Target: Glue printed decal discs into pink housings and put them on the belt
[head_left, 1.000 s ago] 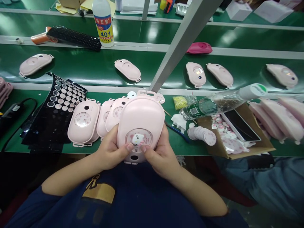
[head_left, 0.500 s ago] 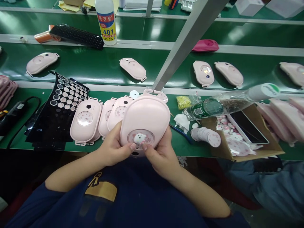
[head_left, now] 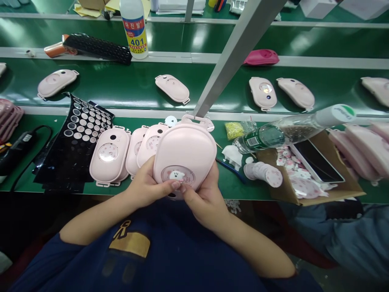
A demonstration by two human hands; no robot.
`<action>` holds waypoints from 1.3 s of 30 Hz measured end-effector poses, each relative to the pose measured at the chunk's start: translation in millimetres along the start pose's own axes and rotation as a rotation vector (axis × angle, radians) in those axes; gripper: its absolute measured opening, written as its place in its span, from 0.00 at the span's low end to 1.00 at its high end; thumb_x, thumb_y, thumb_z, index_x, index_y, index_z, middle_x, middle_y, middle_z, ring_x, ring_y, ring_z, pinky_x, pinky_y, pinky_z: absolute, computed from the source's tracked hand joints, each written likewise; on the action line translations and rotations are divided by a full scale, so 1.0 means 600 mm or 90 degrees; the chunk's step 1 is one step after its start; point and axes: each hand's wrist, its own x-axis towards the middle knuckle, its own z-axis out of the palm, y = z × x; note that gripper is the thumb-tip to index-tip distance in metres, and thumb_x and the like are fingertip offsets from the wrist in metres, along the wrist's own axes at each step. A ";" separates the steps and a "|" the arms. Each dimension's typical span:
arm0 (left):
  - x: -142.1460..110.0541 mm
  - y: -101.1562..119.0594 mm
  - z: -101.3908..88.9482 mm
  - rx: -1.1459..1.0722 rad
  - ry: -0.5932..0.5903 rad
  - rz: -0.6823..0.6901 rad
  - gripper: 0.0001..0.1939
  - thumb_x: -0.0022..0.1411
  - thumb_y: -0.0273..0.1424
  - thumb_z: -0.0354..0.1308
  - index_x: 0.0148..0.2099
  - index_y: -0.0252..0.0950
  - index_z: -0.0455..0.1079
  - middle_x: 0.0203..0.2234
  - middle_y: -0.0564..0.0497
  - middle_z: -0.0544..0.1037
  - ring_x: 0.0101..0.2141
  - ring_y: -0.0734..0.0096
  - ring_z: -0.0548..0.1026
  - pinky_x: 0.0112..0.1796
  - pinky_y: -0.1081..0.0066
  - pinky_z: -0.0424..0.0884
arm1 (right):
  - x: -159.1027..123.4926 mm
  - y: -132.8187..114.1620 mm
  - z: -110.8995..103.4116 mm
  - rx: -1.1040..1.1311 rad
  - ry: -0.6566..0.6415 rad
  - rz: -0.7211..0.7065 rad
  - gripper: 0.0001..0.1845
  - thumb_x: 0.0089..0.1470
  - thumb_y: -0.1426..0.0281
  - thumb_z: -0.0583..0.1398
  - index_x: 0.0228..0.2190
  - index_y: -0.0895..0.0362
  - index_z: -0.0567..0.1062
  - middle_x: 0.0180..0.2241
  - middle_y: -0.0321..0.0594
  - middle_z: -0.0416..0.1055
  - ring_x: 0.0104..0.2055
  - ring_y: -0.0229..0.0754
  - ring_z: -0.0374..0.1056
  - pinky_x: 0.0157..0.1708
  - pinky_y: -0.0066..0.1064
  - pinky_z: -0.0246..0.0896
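Note:
Between both hands I hold a pale pink plastic case (head_left: pixel 186 148), rounded, with a slotted tab at its far end. A round window with a white cartoon cat figure (head_left: pixel 176 174) sits near its close end. My left hand (head_left: pixel 152 182) is closed round the left side, thumb on the window's lower edge. My right hand (head_left: pixel 203 194) grips the right side, its thumb beside the other one. The fingers beneath are hidden. Just left of the case lie more pink cases (head_left: pixel 113 156), some overlapping, with round patterned windows.
Several pink cases (head_left: pixel 172 89) lie along the green belt beyond a metal rail. A slanted grey post (head_left: pixel 234 52) rises ahead. To the right are a plastic bottle (head_left: pixel 273 132), stacked round discs (head_left: pixel 266 174) and a cardboard box (head_left: pixel 352 188). A black sticker sheet (head_left: pixel 69 150) lies left.
My thumbs have shifted slightly over the window's lower edge, and the case has tilted a little. The cases on the belt have moved slightly to the right.

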 end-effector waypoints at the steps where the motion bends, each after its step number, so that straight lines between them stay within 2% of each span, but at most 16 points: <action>1: 0.000 -0.002 0.000 -0.014 0.001 -0.005 0.29 0.50 0.40 0.76 0.49 0.33 0.71 0.40 0.43 0.82 0.39 0.58 0.80 0.39 0.65 0.79 | 0.000 -0.001 0.000 0.000 -0.002 0.000 0.44 0.64 0.62 0.61 0.69 0.48 0.41 0.59 0.50 0.68 0.58 0.48 0.71 0.57 0.44 0.71; 7: 0.005 -0.017 -0.002 -0.114 0.022 -0.017 0.25 0.48 0.36 0.78 0.46 0.34 0.76 0.36 0.48 0.83 0.35 0.66 0.79 0.38 0.70 0.78 | -0.001 -0.004 0.003 -0.001 0.008 0.019 0.47 0.63 0.62 0.60 0.70 0.51 0.38 0.61 0.50 0.66 0.61 0.49 0.68 0.60 0.46 0.69; 10: 0.013 -0.015 -0.002 -0.149 -0.020 -0.050 0.25 0.46 0.35 0.79 0.44 0.34 0.77 0.33 0.49 0.82 0.32 0.68 0.78 0.35 0.73 0.77 | 0.002 0.001 0.004 -0.010 0.018 0.018 0.48 0.62 0.62 0.61 0.70 0.50 0.38 0.61 0.51 0.66 0.61 0.50 0.68 0.60 0.48 0.69; 12: 0.018 -0.011 -0.001 -0.168 -0.042 -0.061 0.24 0.44 0.35 0.80 0.42 0.33 0.78 0.31 0.49 0.82 0.30 0.68 0.78 0.33 0.73 0.76 | 0.003 0.006 0.004 -0.018 0.024 0.019 0.48 0.60 0.62 0.62 0.70 0.50 0.40 0.61 0.52 0.65 0.62 0.51 0.68 0.60 0.49 0.69; 17: 0.022 -0.009 0.005 -0.159 0.003 -0.036 0.21 0.44 0.37 0.79 0.38 0.32 0.79 0.29 0.48 0.82 0.29 0.68 0.78 0.33 0.71 0.77 | 0.006 0.011 0.006 -0.016 0.034 0.024 0.48 0.59 0.62 0.63 0.69 0.51 0.42 0.61 0.51 0.66 0.65 0.52 0.64 0.62 0.51 0.66; 23: 0.024 -0.016 0.006 -0.171 0.022 -0.041 0.23 0.43 0.37 0.80 0.40 0.32 0.80 0.32 0.46 0.84 0.30 0.65 0.79 0.34 0.70 0.77 | 0.008 0.009 0.008 0.014 0.033 0.026 0.49 0.58 0.63 0.63 0.70 0.50 0.41 0.61 0.50 0.66 0.63 0.51 0.67 0.62 0.50 0.67; 29: 0.025 -0.020 0.004 -0.168 0.040 -0.048 0.25 0.43 0.39 0.80 0.41 0.33 0.80 0.33 0.46 0.84 0.33 0.63 0.81 0.37 0.68 0.78 | 0.008 0.013 0.011 0.076 0.039 0.078 0.50 0.57 0.61 0.65 0.70 0.50 0.43 0.62 0.50 0.64 0.63 0.53 0.65 0.66 0.52 0.61; 33: 0.024 -0.017 -0.002 -0.128 0.021 -0.048 0.26 0.46 0.39 0.79 0.46 0.34 0.79 0.37 0.45 0.84 0.38 0.60 0.81 0.41 0.66 0.78 | 0.017 0.013 0.008 0.155 0.016 0.078 0.50 0.54 0.58 0.67 0.69 0.49 0.46 0.61 0.48 0.66 0.62 0.52 0.67 0.64 0.51 0.63; 36: 0.019 -0.014 -0.005 -0.096 -0.015 -0.017 0.32 0.50 0.45 0.76 0.53 0.35 0.75 0.46 0.41 0.83 0.47 0.50 0.80 0.48 0.59 0.77 | 0.028 0.015 0.002 0.224 0.021 0.067 0.53 0.47 0.58 0.72 0.66 0.49 0.52 0.60 0.47 0.67 0.60 0.51 0.68 0.60 0.47 0.67; 39: 0.010 -0.008 -0.006 -0.100 -0.101 0.044 0.38 0.59 0.53 0.66 0.63 0.36 0.69 0.59 0.39 0.75 0.61 0.41 0.70 0.60 0.50 0.68 | 0.040 0.017 -0.004 0.271 0.077 0.099 0.51 0.41 0.57 0.75 0.61 0.49 0.59 0.55 0.44 0.71 0.56 0.50 0.70 0.58 0.46 0.70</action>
